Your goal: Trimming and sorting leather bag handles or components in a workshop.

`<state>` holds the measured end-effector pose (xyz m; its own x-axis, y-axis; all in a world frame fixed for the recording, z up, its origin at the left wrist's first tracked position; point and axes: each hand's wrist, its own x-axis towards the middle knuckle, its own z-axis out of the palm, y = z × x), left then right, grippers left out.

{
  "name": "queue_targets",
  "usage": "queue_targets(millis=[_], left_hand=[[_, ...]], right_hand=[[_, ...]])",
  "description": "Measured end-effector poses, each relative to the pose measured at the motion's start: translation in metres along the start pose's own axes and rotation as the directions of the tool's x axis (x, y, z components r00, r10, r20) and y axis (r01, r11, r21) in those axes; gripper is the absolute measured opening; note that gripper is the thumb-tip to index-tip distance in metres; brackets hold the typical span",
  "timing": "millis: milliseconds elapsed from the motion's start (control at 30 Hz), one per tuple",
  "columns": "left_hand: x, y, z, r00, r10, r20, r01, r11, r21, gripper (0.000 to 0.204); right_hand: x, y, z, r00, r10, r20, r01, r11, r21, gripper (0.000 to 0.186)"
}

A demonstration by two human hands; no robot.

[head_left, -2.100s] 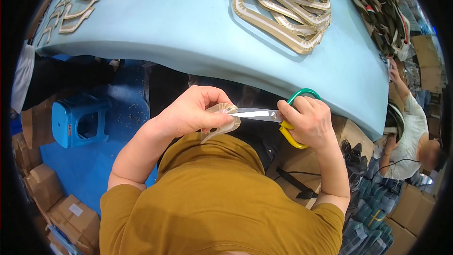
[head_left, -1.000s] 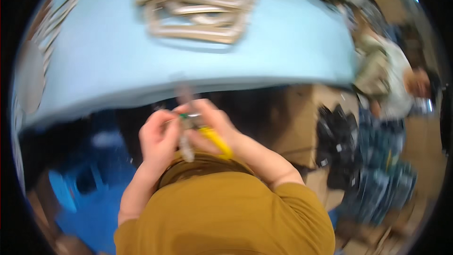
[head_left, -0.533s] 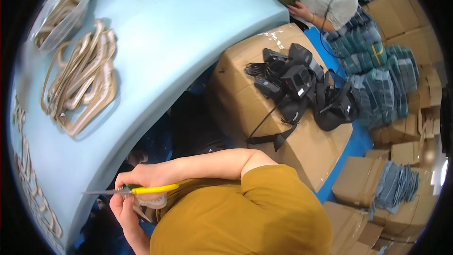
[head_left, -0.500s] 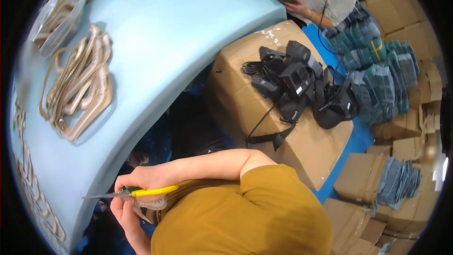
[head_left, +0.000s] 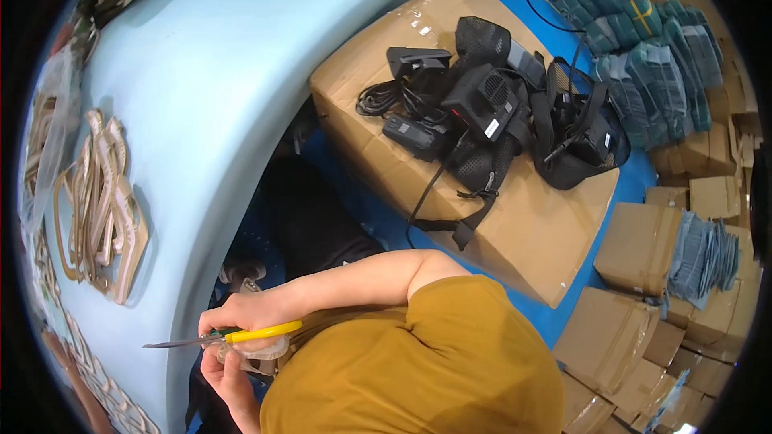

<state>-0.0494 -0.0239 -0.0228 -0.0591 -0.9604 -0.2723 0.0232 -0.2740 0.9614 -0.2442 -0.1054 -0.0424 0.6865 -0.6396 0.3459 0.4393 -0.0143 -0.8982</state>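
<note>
Your right hand (head_left: 241, 317) grips yellow-handled metal scissors (head_left: 221, 337), blades pointing left below the pale blue table (head_left: 209, 88) edge, forearm bent across your chest. Your left hand (head_left: 229, 374), just beneath, pinches a small clear plastic piece (head_left: 261, 351) against the handles.

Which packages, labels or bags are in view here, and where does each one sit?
Large brown cardboard box: centre, taped, carrying black gear.
White rectangular label: on a black device on that box.
Smaller brown cardboard boxes: stacked at the right and lower right.
Clear plastic bag: left, on the light blue table, over tan pieces.
No screens or signs visible.
</note>
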Motion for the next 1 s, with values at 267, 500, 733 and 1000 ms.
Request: queue_targets(millis=[267, 500, 733, 1000], left_hand=[[0.010, 0.008, 0.020, 0.997, 0.006, -0.071, -0.006, 1.000, 0.004, 0.026], [0.006, 0.017, 0.026, 0.987, -0.160, -0.029, 0.157, 0.984, -0.086, 0.021], [0.001, 0.010, 0.010, 0.988, -0.119, 0.098, 0.128, 0.987, -0.101, 0.022], [-0.006, 0.010, 0.018, 0.981, -0.195, 0.013, 0.194, 0.962, -0.190, 0.028]], right_hand=[[-0.005, -0.001, -0.004, 0.994, -0.088, -0.071, 0.087, 0.996, -0.011, 0.027], [-0.005, 0.002, -0.001, 0.990, -0.062, -0.130, 0.061, 0.998, -0.009, 0.026], [-0.007, 0.001, 0.000, 0.999, -0.048, -0.016, 0.046, 0.996, -0.080, 0.027], [-0.011, 0.001, 0.007, 0.999, -0.042, -0.035, 0.041, 0.999, -0.021, 0.031]])
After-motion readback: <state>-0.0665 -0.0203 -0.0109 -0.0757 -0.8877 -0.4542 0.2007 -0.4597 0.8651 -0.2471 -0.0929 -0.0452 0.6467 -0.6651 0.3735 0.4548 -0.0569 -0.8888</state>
